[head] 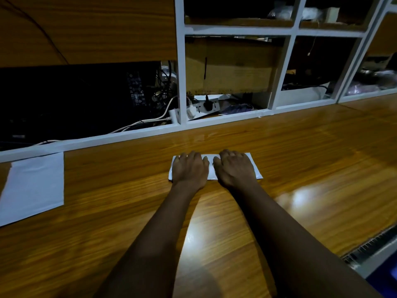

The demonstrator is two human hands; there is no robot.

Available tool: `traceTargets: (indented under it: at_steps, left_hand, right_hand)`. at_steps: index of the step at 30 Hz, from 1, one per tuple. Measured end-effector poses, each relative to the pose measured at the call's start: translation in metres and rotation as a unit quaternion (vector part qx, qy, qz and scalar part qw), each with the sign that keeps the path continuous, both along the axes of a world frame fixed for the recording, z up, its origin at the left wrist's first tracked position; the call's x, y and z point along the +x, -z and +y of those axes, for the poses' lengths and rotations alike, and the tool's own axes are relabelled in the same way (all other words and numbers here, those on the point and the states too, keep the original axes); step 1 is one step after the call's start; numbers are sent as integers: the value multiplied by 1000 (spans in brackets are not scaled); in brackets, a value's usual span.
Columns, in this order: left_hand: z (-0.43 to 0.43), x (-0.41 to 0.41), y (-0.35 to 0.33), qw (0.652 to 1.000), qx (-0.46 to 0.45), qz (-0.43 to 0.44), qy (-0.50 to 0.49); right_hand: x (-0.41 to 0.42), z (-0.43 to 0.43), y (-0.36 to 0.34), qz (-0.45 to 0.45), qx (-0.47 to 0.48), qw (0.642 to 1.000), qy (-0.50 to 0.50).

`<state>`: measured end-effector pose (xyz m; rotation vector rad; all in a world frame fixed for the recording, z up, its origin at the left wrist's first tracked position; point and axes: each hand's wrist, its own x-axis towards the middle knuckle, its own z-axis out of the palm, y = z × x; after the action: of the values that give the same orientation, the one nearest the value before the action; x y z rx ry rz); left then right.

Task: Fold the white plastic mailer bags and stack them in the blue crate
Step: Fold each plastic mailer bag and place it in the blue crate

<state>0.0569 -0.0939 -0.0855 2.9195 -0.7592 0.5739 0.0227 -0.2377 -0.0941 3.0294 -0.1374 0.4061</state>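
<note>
Tabletop (300, 158) of glossy wood stretches wide to both sides and toward the person, with bare room all round the hands. Its far edge meets the low rail of a white frame (180, 82), whose posts divide the shelving behind. At the right, the near edge ends at a pale strip with a comb-like row of teeth. A small blue patch shows in the lower right corner, too little to tell what it is.

Behind the rail sit a power strip (204, 106) with plugs in it, white cables (146, 123), a cardboard box (232, 67) and a dark unit (137, 89) bearing rows of small labels, none readable.

The folded bag (211, 160) lies mid-table, just short of the rail: a narrow white band, plain and unprinted, with a crisp near fold. The left hand (190, 168) and right hand (235, 168) press on it side by side, palms down, fingers laid flat and gripping nothing. A second bag (34, 186) lies flat and unfolded at the left, well apart, its top touching the rail.
</note>
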Motion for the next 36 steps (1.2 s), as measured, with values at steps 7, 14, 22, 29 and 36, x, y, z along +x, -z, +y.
traceTargets:
  at_steps: [7,14,22,29,36]
  left_hand:
    - [23,21,1,993,14,112,-41]
    - [46,-6,-13,997,-41,45,-37]
    - [56,-30,-16,984,-80,-58,147]
    - [44,-31,-19,980,-47,-125,148]
    - [13,-53,-50,963,-115,-190,152]
  right_hand:
    - [-5,-31,5,25,38,999,8]
    - [-45,-53,-18,-99,170,979,45]
    - [-83,-34,-27,-75,168,978,-100]
    - [-80,-30,-29,-85,123,984,-94]
    - [-84,-38,-52,-174,55,981,-73]
